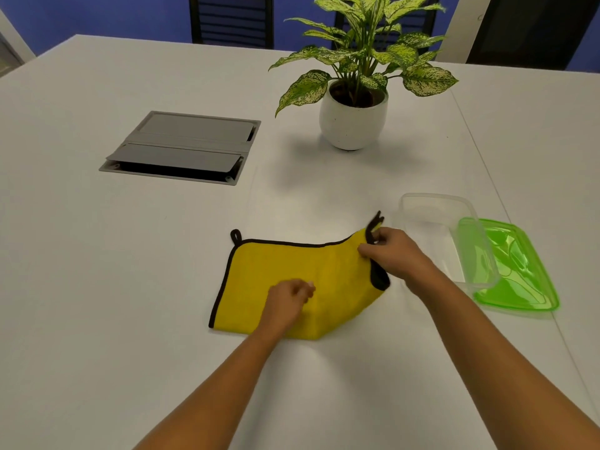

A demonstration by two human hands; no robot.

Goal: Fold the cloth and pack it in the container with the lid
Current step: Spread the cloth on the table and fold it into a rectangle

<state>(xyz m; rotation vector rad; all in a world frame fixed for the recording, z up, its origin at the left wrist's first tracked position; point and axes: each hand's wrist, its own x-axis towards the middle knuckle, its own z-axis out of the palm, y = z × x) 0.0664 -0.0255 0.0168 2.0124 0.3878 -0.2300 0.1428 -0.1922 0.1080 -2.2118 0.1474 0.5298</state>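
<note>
A yellow cloth (pixel 259 274) with black trim lies on the white table (pixel 97 287), folded along its near edge. My right hand (pixel 394 254) pinches the cloth's far right corner and holds it lifted off the table. My left hand (pixel 289 300) rests on the middle of the cloth with curled fingers, pressing it down. Just right of the cloth stands a clear plastic container (pixel 422 203), open on top. Its green lid (pixel 519 271) lies flat beside it, partly under the container's right side.
A potted plant (pixel 354 121) in a white pot stands behind the cloth. A grey cable hatch (pixel 185 147) is set into the table at the back left. Dark chairs (pixel 232 21) stand past the far edge.
</note>
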